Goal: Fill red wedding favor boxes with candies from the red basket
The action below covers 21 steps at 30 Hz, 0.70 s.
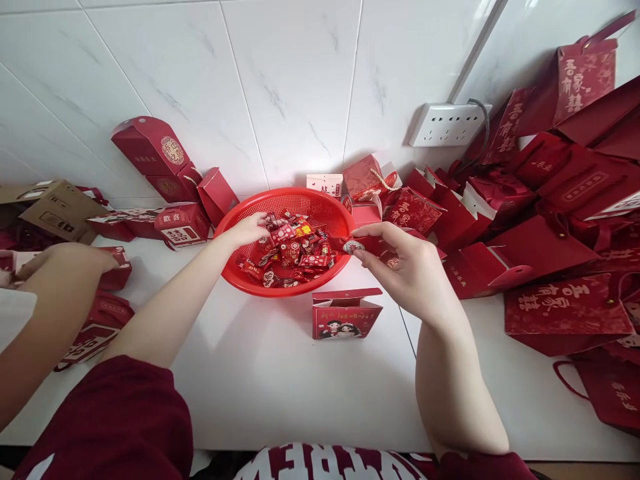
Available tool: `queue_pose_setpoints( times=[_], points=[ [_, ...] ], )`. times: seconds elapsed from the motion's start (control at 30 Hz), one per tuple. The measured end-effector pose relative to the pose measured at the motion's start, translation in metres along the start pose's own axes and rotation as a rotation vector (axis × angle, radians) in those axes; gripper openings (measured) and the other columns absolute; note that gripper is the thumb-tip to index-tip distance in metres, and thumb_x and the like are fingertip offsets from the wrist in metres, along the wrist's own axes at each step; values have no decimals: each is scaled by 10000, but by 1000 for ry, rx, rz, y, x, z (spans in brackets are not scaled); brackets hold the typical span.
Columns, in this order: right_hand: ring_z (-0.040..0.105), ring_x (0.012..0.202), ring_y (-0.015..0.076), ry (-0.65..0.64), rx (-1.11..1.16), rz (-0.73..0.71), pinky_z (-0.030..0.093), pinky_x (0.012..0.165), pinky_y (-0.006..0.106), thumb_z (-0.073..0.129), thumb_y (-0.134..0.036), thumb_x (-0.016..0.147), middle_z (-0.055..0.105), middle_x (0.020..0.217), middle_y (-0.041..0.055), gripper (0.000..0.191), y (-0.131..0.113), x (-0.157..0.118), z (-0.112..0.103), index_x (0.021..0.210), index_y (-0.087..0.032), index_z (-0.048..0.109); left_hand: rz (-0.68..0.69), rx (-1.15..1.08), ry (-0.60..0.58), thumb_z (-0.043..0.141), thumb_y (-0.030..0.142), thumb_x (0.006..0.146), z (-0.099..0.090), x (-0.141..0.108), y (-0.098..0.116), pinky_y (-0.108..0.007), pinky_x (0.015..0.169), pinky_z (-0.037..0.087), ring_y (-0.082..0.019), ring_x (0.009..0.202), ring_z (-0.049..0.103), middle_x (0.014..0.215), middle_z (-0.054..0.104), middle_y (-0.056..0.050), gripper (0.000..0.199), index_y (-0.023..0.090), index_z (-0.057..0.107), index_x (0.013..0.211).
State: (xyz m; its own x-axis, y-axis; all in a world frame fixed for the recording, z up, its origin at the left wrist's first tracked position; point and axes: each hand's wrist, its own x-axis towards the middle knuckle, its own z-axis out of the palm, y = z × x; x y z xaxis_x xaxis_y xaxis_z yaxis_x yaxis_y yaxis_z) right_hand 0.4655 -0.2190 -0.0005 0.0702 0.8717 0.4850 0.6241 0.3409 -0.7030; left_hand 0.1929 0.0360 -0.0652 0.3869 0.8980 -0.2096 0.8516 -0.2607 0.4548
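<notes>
A red plastic basket (287,292) with perforated sides holds many wrapped candies (291,253), mostly red. My left hand (250,230) reaches over its left rim, its curled fingertips closed on a wrapped candy at the edge of the heap. At the right rim, my right hand (405,260) pinches a small red packet (353,247) with a round white emblem between thumb and index finger. In front of the basket, a red gift box (347,320) with a cartoon couple stands upright with its top open; neither hand touches it.
Red gift bags and boxes (565,307) crowd the right side beneath a white power strip (450,125). More red boxes (183,225) stand at the left against the tiled wall, near a cardboard box (60,210). Another person's arm (60,300) reaches in at the left.
</notes>
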Motion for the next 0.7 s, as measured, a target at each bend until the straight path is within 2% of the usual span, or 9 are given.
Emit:
queue_pose_setpoints(
  times=[0.13,0.27,0.33,0.4,0.47,0.53,0.57,0.6,0.7],
  points=[
    [643,778,148,-8,0,-2,488,590,256,615,-318,948,735,1068,29,183,1,1,1,1098,-230,673,-102,164,-145,811,302,568,-1,2,-7,-370,834,570,-340,971,705,978,757,-113,498,160,714,1035],
    [618,714,130,-10,-3,4,479,580,252,615,-323,951,736,1054,23,180,1,1,2,1096,-233,672,-93,244,-323,878,324,427,2,-2,-6,-316,829,558,-289,970,703,1122,745,-81,768,223,679,1162],
    [603,687,123,-17,-11,6,478,580,253,615,-321,950,735,1050,22,181,1,2,3,1098,-233,672,-97,289,-382,902,318,399,5,-4,-3,-319,825,553,-288,966,699,1131,742,-84,807,226,676,1169],
    [591,672,118,-24,-17,7,483,591,255,617,-317,949,734,1048,20,183,1,2,3,1102,-231,670,-115,345,-443,915,303,429,6,-6,0,-332,795,552,-287,891,703,992,761,-73,621,200,723,1010],
    [585,664,115,-28,-18,7,487,602,256,617,-317,950,733,1047,18,184,1,2,3,1103,-231,669,-132,400,-480,883,345,591,5,-7,4,-341,781,552,-240,824,693,877,742,-49,369,173,718,872],
    [590,668,113,-25,-14,8,490,609,255,615,-322,952,733,1050,15,183,1,1,2,1104,-234,668,-143,443,-461,755,393,809,1,-10,9,-344,784,550,-181,797,669,845,708,-28,253,151,686,842],
    [597,677,113,-24,-11,9,492,615,254,615,-325,953,733,1051,13,182,1,1,2,1102,-235,667,-147,457,-430,696,394,871,-2,-12,12,-339,779,544,-166,784,658,820,693,-21,253,147,673,824],
    [605,687,113,-21,-9,11,494,623,252,616,-327,953,733,1049,10,179,1,1,1,1099,-236,666,-148,463,-384,681,387,882,-7,-16,15,-328,763,533,-166,771,654,771,678,-17,259,150,664,778],
    [628,710,120,-24,-15,33,498,627,256,620,-331,951,735,1038,6,181,3,2,1,1101,-240,664,-124,439,-185,759,334,763,-21,-34,28,-296,668,464,-222,726,661,581,617,-30,297,179,608,560]
  ],
)
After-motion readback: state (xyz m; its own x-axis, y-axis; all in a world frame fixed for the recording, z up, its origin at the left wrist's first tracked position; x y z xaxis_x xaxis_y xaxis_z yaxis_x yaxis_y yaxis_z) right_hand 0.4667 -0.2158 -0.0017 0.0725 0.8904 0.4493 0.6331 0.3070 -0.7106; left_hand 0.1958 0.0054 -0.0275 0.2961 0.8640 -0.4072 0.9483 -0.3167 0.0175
